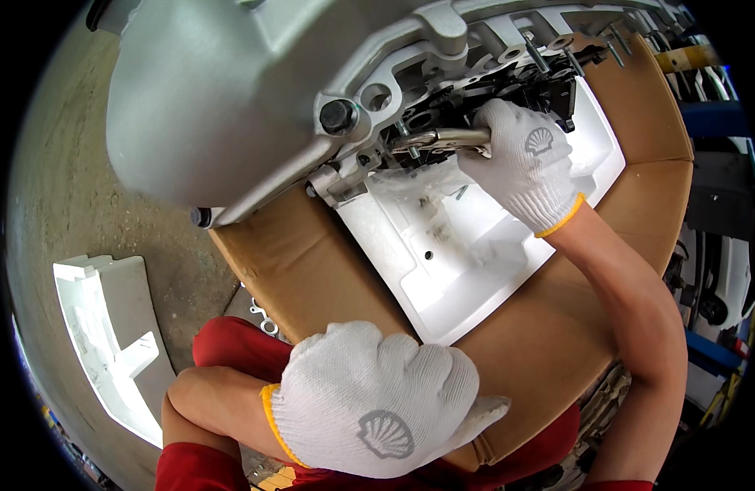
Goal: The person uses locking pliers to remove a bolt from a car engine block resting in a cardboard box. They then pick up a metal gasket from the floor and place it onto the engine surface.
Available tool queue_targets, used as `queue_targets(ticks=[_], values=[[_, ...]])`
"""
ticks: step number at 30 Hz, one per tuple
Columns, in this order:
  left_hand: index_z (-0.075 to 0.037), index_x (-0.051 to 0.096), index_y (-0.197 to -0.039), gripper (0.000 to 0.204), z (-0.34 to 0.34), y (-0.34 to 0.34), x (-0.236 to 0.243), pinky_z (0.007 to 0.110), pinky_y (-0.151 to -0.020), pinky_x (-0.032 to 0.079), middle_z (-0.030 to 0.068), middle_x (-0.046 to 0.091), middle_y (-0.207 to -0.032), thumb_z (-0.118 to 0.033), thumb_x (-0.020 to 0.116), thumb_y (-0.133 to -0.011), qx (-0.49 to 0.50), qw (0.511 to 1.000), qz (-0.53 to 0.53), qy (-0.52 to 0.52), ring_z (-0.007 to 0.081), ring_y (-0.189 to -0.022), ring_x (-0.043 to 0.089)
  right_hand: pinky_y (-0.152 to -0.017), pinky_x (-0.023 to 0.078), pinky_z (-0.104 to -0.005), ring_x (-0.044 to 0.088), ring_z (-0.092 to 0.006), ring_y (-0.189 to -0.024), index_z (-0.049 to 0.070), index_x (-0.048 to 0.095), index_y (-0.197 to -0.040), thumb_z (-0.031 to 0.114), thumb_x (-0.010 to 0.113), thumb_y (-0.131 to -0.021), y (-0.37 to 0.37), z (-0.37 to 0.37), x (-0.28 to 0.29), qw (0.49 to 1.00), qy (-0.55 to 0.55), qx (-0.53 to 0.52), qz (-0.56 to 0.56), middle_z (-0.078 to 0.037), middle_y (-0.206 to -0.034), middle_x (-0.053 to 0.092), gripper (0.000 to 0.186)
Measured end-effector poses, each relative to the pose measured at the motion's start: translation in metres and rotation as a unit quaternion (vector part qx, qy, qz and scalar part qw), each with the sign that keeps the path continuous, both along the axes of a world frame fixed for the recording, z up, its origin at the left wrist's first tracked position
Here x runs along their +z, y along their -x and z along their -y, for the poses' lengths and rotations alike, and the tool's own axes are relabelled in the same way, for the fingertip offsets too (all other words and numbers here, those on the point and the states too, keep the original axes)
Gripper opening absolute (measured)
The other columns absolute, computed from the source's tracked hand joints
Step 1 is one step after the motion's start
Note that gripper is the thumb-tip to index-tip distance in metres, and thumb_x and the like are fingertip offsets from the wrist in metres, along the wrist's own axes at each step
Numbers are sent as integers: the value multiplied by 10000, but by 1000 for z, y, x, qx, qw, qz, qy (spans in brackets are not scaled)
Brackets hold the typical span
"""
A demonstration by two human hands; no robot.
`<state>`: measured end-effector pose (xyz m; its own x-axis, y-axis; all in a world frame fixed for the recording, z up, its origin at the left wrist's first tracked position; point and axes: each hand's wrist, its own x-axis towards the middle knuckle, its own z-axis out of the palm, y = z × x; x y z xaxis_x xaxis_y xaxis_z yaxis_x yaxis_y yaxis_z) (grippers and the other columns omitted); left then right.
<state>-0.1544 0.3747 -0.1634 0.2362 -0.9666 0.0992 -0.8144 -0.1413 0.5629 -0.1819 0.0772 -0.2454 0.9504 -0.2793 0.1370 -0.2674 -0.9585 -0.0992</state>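
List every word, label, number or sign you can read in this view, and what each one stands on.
Words and numbers: none that I can read.
Sign: a grey shell-shaped emblem on the back of the left gloved hand.
Sign: a matching emblem on the back of the right gloved hand.
Black bolt head: any marking is too small to read.

Right hand [521, 164] forward, gripping; left hand [377, 401] low, back up.
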Motion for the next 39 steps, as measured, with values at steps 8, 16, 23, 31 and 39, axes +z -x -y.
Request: queue_targets(ticks=[8, 16, 23, 31, 39], values=[[-178, 756, -801, 432, 4, -7, 0, 376, -499, 310, -53, 503, -636, -580, 912, -762, -19, 1000, -3, 22, 166, -498, 502, -864, 623, -462, 801, -404, -956, -5, 753, -1133, 390, 865, -840, -8, -27, -23, 972, -193, -122, -46, -221, -997, 819, 505], [-177, 703, -743, 417, 6, -13, 0, 389, -481, 357, -26, 536, -621, -538, 884, -847, -45, 997, 26, 63, 189, -483, 547, -933, 622, -482, 807, -417, -1013, -12, 754, -1157, 395, 846, -848, -5, -36, -20, 968, -188, -152, -65, -236, -1077, 825, 519], [-175, 684, -681, 414, 7, -8, 2, 413, -479, 429, 48, 631, -587, -454, 847, -940, -6, 995, 53, 89, 254, -492, 640, -946, 616, -499, 791, -420, -1026, 16, 756, -1156, 381, 865, -826, -1, -31, -5, 988, -75, -136, -21, -224, -1098, 807, 505], [-157, 679, -652, 410, 12, -5, -1, 399, -493, 465, 62, 638, -573, -371, 841, -961, 24, 980, 69, 183, 270, -493, 635, -1029, 625, -493, 805, -458, -1114, -28, 760, -1273, 523, 875, -831, -2, -54, 2, 950, -212, -217, -72, -277, -1195, 829, 716], [-129, 723, -674, 455, 12, -5, 3, 457, -498, 502, 120, 647, -581, -418, 765, -1022, 27, 989, 51, 133, 345, -514, 661, -1054, 611, -495, 800, -416, -1170, 62, 763, -1339, 678, 838, -880, 15, -61, 34, 950, -151, -240, -131, -254, -1279, 813, 772]])
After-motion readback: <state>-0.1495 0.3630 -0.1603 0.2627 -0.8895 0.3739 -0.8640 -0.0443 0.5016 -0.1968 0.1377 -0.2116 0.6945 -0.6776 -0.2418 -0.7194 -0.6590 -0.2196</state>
